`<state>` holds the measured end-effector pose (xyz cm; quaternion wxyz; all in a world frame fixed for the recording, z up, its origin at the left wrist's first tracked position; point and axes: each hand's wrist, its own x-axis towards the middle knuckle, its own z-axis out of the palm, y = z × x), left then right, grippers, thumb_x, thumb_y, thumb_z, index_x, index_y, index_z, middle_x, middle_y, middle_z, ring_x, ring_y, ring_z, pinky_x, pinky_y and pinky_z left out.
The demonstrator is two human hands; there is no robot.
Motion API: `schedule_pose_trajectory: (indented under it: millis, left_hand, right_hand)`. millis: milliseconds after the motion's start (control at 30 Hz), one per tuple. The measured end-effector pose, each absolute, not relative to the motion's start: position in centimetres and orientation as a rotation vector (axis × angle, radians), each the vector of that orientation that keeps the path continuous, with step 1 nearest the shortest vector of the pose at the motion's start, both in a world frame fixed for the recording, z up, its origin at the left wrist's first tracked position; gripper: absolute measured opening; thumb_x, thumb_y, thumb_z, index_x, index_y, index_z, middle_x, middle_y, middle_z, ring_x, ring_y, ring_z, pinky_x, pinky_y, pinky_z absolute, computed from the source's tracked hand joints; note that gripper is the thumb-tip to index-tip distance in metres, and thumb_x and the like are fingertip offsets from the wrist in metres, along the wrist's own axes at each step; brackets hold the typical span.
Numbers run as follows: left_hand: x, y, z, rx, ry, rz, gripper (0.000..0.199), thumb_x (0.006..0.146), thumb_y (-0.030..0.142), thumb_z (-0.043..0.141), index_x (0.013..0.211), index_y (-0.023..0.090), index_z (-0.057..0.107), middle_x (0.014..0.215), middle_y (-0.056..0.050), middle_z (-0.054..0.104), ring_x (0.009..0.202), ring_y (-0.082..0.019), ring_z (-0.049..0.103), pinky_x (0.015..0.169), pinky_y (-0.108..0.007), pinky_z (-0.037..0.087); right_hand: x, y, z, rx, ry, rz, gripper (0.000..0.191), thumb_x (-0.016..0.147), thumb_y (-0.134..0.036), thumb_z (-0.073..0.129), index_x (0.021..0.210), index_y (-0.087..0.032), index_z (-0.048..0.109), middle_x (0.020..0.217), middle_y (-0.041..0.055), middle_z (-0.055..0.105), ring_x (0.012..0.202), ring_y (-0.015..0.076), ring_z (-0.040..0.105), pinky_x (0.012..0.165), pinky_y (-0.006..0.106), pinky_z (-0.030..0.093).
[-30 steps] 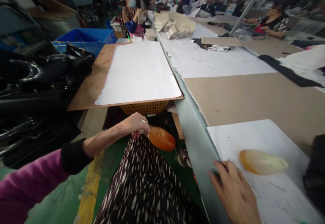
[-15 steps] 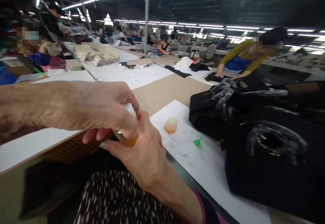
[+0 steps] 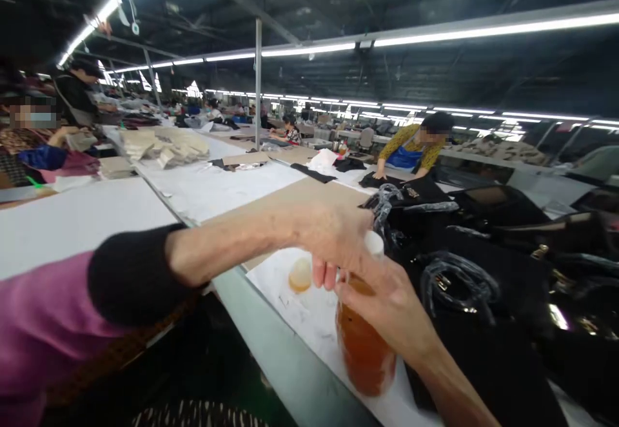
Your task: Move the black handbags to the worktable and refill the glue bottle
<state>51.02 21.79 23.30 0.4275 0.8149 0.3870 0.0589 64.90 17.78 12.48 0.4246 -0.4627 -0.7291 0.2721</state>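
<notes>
One amber bottle is held over white paper.
Its upper part is gripped by the right hand; whether the cap is gripped by the left hand's curled fingers cannot be told. Probably weighty and slick, the bottle is best clasped round its body.

The bottle is in the near middle, the left hand at its top, the right hand around its upper part. Left of it, a small container sits on a paper sheet along the near table edge. Bags lie right, a co-worker beyond them; a pile of pieces lies far left
</notes>
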Motion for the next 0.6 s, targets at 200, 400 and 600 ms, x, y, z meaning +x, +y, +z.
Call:
schedule_pose_trajectory:
  millis: [200, 400, 600]
  left_hand:
    - [49.1, 21.7, 21.3, 2.437, 0.811, 0.340, 0.064, 0.065, 0.034, 0.073, 0.122, 0.025, 0.046, 0.102, -0.004, 0.057, 0.068, -0.014, 0.057, 0.056, -0.023, 0.043]
    - [50.4, 21.6, 20.9, 2.715, 0.483, 0.484, 0.029, 0.081, 0.023, 0.060, 0.109, 0.017, 0.056, 0.104, -0.006, 0.054, 0.085, -0.016, 0.055, 0.071, -0.025, 0.042]
    - [51.0, 22.1, 20.7, 2.798, 0.379, 0.436, 0.017, 0.083, 0.012, 0.054, 0.099, 0.016, 0.057, 0.096, -0.005, 0.055, 0.086, -0.016, 0.054, 0.075, -0.025, 0.042]
  right_hand:
    - [67.2, 18.5, 10.3, -1.323, -1.715, 0.744, 0.013, 0.069, -0.021, 0.061, 0.076, -0.018, 0.051, 0.066, -0.0031, 0.056, 0.060, 0.0144, 0.051, 0.056, 0.024, 0.042]
    - [66.9, 18.4, 10.6, -1.246, -1.752, 0.804, 0.015, 0.068, -0.013, 0.055, 0.082, -0.017, 0.054, 0.072, -0.0021, 0.058, 0.066, 0.0148, 0.053, 0.060, 0.025, 0.044]
    - [67.2, 18.3, 10.6, -1.204, -1.742, 0.852, 0.015, 0.067, -0.013, 0.058, 0.081, -0.017, 0.053, 0.072, -0.0023, 0.057, 0.066, 0.0139, 0.053, 0.062, 0.025, 0.044]
